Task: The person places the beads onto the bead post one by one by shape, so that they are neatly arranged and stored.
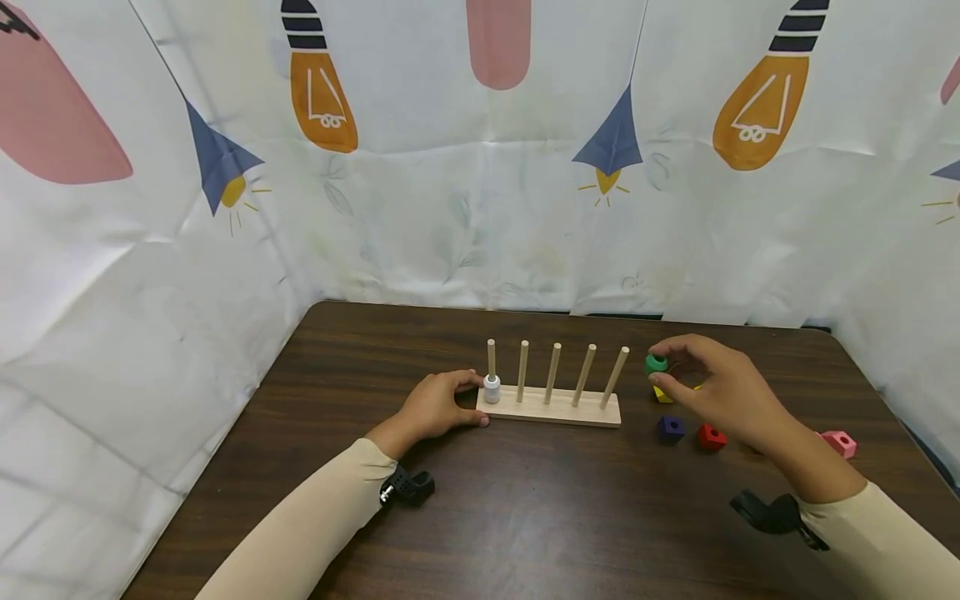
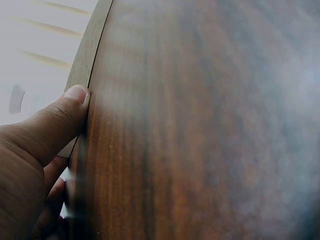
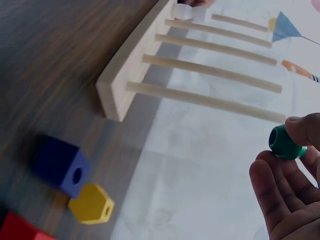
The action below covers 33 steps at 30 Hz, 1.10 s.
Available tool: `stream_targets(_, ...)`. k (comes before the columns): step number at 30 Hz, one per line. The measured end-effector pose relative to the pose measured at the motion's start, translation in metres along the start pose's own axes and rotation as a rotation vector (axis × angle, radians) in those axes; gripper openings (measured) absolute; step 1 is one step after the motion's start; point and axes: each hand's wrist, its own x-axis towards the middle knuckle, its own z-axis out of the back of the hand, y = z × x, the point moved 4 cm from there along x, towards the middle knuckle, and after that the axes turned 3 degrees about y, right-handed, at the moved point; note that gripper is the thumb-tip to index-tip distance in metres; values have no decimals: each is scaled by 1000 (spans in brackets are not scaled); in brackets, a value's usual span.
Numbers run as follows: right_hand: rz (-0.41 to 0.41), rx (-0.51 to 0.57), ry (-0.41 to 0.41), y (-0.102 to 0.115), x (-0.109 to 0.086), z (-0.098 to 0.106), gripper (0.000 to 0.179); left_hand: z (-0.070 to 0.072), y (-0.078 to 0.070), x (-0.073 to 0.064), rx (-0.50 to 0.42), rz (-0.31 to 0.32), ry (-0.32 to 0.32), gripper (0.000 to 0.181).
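Observation:
A wooden peg board (image 1: 547, 406) with several upright pegs stands on the table. White beads (image 1: 491, 389) sit at the bottom of its leftmost peg. My left hand (image 1: 431, 406) grips the left end of the base, its thumb along the front edge; the left wrist view shows the thumb (image 2: 60, 117) pressing the wood. Between thumb and fingertips, my right hand (image 1: 712, 387) pinches a green bead (image 1: 656, 363), raised just right of the rightmost peg. In the right wrist view the hole of the green bead (image 3: 285, 143) shows, close to that peg's tip.
Below my right hand lie a dark blue cube bead (image 1: 671, 429), a red bead (image 1: 711, 437) and a yellow bead (image 1: 662, 395) partly hidden by the hand. Pink beads (image 1: 840, 443) lie beyond my right wrist. A printed curtain (image 1: 465, 233) hangs behind the brown table (image 1: 525, 517).

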Motion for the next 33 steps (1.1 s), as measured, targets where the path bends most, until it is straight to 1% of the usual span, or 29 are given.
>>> stream_targets(8,42,21,-22,11,17,-2,36,0,0,-1,-6,0,-2,65)
stream_targets(14,33,43,-12,18,25,-3,32,1,0,-1,-11,-5,-2,64)
stream_targets(19,25,63,-19,23,30,-3,31,1,0,-1,-11,3,1,64)
stream_targets(23,51,88,-19,26,35,-5,32,0,0,-1,-19,17,3,62)
stream_targets(26,66,101,-13,30,40,-7,33,0,1,-1,-23,14,4,63)
stream_targets(33,16,97,-23,34,46,-10,30,0,0,0,-23,9,1,65)
